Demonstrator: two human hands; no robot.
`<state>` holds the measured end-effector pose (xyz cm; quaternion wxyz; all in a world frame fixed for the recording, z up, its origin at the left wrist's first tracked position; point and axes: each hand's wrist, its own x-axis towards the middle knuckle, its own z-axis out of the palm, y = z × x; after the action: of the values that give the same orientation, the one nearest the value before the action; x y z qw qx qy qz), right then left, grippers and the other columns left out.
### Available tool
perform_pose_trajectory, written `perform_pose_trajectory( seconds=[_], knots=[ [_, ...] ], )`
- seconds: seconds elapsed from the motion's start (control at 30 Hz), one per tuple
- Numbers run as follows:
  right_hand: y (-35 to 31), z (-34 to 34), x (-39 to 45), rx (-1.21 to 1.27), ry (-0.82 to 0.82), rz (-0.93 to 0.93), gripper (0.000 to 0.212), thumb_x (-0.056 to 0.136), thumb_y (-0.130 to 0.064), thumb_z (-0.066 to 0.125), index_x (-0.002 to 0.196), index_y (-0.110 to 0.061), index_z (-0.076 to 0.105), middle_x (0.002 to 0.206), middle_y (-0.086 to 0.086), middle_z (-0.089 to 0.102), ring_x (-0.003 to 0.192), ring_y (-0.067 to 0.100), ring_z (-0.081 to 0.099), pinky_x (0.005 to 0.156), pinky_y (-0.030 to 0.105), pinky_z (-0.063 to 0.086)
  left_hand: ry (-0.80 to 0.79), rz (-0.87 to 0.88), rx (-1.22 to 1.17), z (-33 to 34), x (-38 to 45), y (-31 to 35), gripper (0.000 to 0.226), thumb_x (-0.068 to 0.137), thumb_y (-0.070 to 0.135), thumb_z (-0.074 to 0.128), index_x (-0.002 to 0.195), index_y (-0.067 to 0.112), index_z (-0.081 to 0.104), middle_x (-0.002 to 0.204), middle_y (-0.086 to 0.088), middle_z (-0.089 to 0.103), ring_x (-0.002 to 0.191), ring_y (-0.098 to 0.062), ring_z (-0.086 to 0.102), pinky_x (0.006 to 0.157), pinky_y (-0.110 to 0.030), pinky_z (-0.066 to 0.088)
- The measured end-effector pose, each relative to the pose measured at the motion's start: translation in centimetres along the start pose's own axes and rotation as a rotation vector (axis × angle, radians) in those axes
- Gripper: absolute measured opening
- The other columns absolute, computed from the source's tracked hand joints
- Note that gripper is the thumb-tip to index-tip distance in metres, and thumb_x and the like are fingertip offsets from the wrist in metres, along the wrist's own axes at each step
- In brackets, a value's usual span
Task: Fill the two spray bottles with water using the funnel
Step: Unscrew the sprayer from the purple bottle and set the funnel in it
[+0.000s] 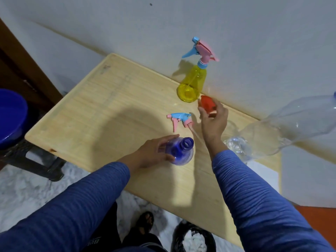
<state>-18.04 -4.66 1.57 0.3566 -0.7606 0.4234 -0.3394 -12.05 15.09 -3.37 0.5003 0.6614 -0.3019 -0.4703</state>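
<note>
An open blue spray bottle point(181, 151) stands on the wooden table point(109, 106), its neck uncapped. My left hand point(156, 153) grips its body from the left. Its blue and pink trigger head point(180, 120) lies on the table just behind it. My right hand point(212, 120) holds the red funnel point(207, 104) a little above the table, to the right of the trigger head. A yellow spray bottle point(192, 84) with its trigger head on stands at the back by the wall.
A large clear plastic water bottle point(283, 130) lies on its side at the table's right. A blue basin point(11, 117) sits on a dark stool at the left. A black bin point(194, 239) with white waste stands on the floor by my foot.
</note>
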Motion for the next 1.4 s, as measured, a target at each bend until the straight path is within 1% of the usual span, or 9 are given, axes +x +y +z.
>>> perform_pose_trajectory(
  seconds=[0.1,0.3,0.47,0.57,0.67,0.83,1.07,1.23,1.4],
  knots=[
    [-0.3,-0.1,1.0,0.061,0.110,0.079,0.060,0.081,-0.026,0.072,0.135,-0.030,0.046,0.124,0.000,0.040,0.094,-0.007,0.046,0.085,0.011,0.039,-0.003,0.007,0.032,0.0,0.0,0.2,0.079,0.056,0.035,0.080,0.127,0.046,0.047,0.130,0.011,0.057,0.114,0.001,0.056,0.101,-0.026,0.045],
    [0.5,0.4,3.4,0.022,-0.005,0.267,0.053,0.088,-0.025,0.064,0.137,-0.029,0.045,0.150,0.004,0.027,0.133,0.015,0.035,0.093,0.011,0.021,-0.004,0.007,0.047,0.0,0.1,0.3,0.076,0.061,0.025,0.079,0.125,0.048,0.045,0.131,0.011,0.056,0.115,0.002,0.055,0.101,-0.023,0.044],
    [1.5,0.8,4.0,0.103,0.004,0.300,0.028,0.087,-0.017,0.064,0.115,-0.019,0.062,0.123,0.002,0.057,0.109,0.017,0.053,0.097,0.026,0.044,0.000,0.005,0.034,0.0,0.2,0.1,0.075,0.070,0.009,0.080,0.126,0.045,0.045,0.129,0.013,0.056,0.115,0.002,0.055,0.103,-0.025,0.043],
    [1.4,0.3,3.8,0.154,0.035,0.336,0.020,0.087,-0.014,0.063,0.107,-0.017,0.065,0.117,0.002,0.062,0.101,0.012,0.052,0.085,0.018,0.041,-0.008,0.013,0.027,0.0,0.2,0.1,0.076,0.066,0.016,0.081,0.128,0.043,0.046,0.131,0.011,0.055,0.117,0.000,0.054,0.102,-0.025,0.043],
    [0.5,-0.6,2.9,0.196,0.059,0.283,0.018,0.086,-0.013,0.065,0.104,-0.015,0.068,0.111,0.002,0.065,0.099,0.010,0.055,0.076,0.009,0.043,-0.019,0.018,0.039,-0.1,0.0,0.2,0.079,0.062,0.027,0.081,0.130,0.042,0.044,0.133,0.010,0.054,0.119,-0.002,0.053,0.100,-0.023,0.044],
    [-2.5,-3.6,0.2,0.351,0.070,0.081,0.016,0.083,-0.009,0.066,0.098,-0.012,0.068,0.101,0.001,0.066,0.096,0.009,0.059,0.087,0.025,0.050,-0.013,0.035,0.073,0.2,-0.3,0.7,0.073,0.074,0.012,0.077,0.129,0.040,0.040,0.131,0.009,0.051,0.119,-0.005,0.051,0.100,-0.021,0.043],
    [-5.4,-7.6,-5.9,0.479,-0.039,-0.102,0.027,0.082,-0.009,0.067,0.093,-0.034,0.065,0.121,0.005,0.058,0.119,0.022,0.055,0.096,0.032,0.049,-0.041,0.036,0.139,0.1,-0.9,1.4,0.093,0.055,0.050,0.074,0.139,0.036,0.037,0.133,0.007,0.054,0.118,-0.007,0.054,0.103,-0.031,0.043],
    [-4.3,-7.8,-8.2,0.442,-0.104,-0.161,0.026,0.081,-0.014,0.067,0.094,-0.036,0.064,0.125,0.004,0.054,0.121,0.022,0.054,0.096,0.036,0.050,-0.068,0.018,0.162,-0.2,-0.7,1.8,0.096,0.057,0.049,0.072,0.143,0.030,0.033,0.136,0.006,0.051,0.122,-0.011,0.051,0.103,-0.035,0.044],
    [-4.1,-7.9,-9.1,0.406,-0.219,-0.151,0.024,0.082,-0.008,0.069,0.095,-0.029,0.064,0.130,0.005,0.050,0.124,0.021,0.050,0.094,0.024,0.049,-0.047,-0.021,0.145,-0.5,-0.4,1.5,0.094,0.061,0.043,0.072,0.144,0.027,0.031,0.139,0.005,0.047,0.129,-0.013,0.045,0.106,-0.033,0.040]
  ],
)
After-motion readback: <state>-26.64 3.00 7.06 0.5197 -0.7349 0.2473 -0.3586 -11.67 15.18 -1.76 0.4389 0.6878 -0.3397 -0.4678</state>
